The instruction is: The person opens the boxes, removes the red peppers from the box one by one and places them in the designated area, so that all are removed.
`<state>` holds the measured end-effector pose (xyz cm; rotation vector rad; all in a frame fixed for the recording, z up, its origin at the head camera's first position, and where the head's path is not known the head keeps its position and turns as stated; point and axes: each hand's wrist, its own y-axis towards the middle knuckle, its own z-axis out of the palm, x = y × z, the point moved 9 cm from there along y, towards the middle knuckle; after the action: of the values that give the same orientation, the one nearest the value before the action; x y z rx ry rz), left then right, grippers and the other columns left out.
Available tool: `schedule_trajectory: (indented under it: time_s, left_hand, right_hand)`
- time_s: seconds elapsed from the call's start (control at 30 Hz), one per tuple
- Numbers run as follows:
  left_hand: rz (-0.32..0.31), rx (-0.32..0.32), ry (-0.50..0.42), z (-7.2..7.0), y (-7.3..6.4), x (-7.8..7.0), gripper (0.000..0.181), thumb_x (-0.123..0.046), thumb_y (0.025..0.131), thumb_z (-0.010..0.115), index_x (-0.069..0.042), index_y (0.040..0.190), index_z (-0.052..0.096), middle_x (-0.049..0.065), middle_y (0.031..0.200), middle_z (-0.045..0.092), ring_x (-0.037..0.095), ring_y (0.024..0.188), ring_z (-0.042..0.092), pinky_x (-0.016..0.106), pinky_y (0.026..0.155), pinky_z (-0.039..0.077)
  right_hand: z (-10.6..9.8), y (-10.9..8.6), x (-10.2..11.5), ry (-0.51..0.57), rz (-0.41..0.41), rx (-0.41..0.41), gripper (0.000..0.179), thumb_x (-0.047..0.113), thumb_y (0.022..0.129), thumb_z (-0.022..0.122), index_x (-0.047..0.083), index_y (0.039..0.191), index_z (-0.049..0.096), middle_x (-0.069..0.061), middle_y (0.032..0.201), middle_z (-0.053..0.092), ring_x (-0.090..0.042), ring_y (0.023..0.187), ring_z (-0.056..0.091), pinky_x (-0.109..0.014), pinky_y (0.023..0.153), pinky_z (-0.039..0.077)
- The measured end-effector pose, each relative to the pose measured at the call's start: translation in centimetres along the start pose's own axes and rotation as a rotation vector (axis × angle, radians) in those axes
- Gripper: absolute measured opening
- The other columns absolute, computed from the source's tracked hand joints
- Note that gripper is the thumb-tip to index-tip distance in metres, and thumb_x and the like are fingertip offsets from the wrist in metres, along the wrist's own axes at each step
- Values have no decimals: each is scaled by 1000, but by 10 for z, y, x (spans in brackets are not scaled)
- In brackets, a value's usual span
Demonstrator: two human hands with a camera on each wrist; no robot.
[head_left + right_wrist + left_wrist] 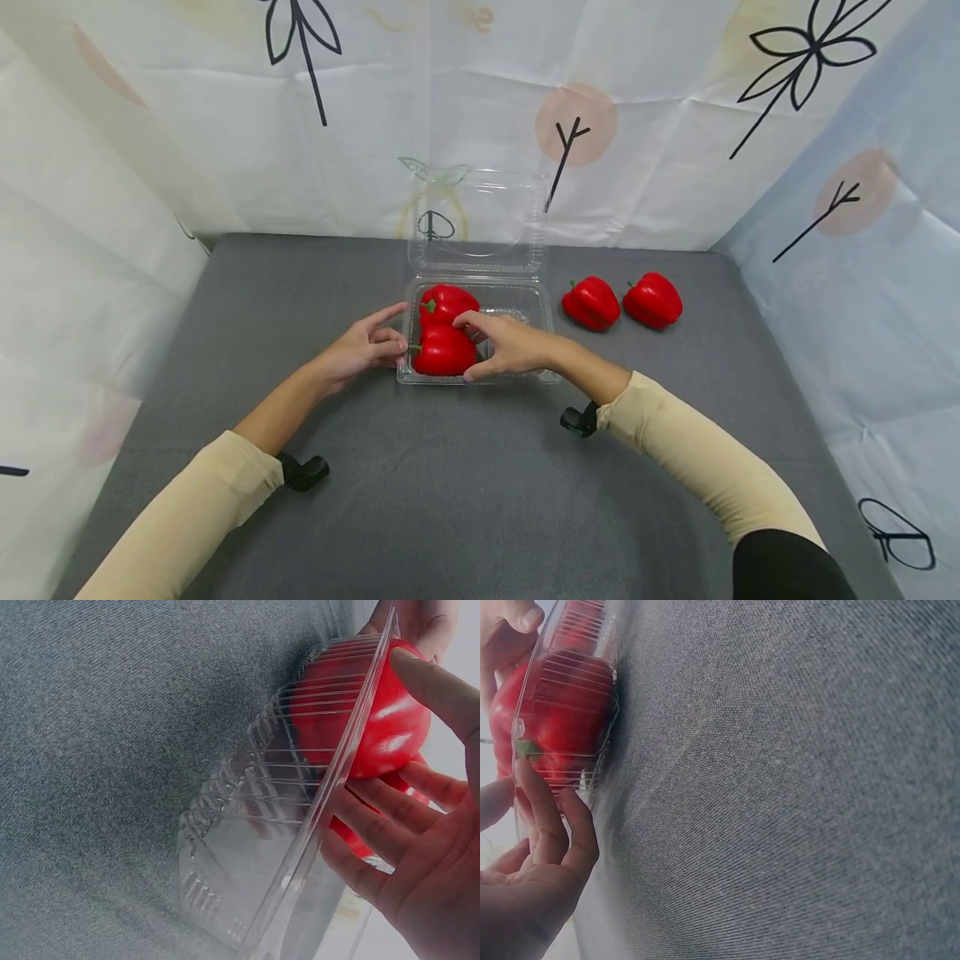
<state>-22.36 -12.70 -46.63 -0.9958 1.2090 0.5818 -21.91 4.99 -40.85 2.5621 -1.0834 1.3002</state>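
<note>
two red peppers inside open clear container; two peppers outside, right

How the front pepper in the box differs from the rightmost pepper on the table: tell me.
The front pepper sits in the clear box; the rightmost pepper lies on the gray table. The right hand touches the front pepper; no hand touches the rightmost pepper. In the head view, the front pepper's stem points left; the rightmost pepper's stem sits at its upper left. Both are glossy red with green stems.
</note>
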Motion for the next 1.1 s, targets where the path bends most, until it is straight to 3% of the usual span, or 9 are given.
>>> schedule_trajectory:
  time_s: [0.4,0.73,1.1]
  left_hand:
    - [3,-1,5,-1,0,0,72,-11,99,62,-17,159,23,7,98,62,17,86,62,30,88,54]
    - [-12,-12,-8,-2,1,2,72,-11,98,63,-20,158,25,7,98,63,18,85,62,30,88,54]
    - [-1,-9,-3,-2,1,1,73,-12,98,64,-20,158,25,7,98,63,18,85,62,31,88,54]
  right_hand:
    - [0,8,1,-18,14,-30,63,16,83,81,5,133,44,-13,129,57,-25,112,61,-41,98,51]
    - [0,12,2,-142,10,-83,59,18,81,83,7,126,46,-8,112,59,-20,97,57,-30,84,52]
    - [0,11,8,-177,6,-70,61,20,83,81,6,128,43,-10,115,58,-20,96,55,-29,84,50]
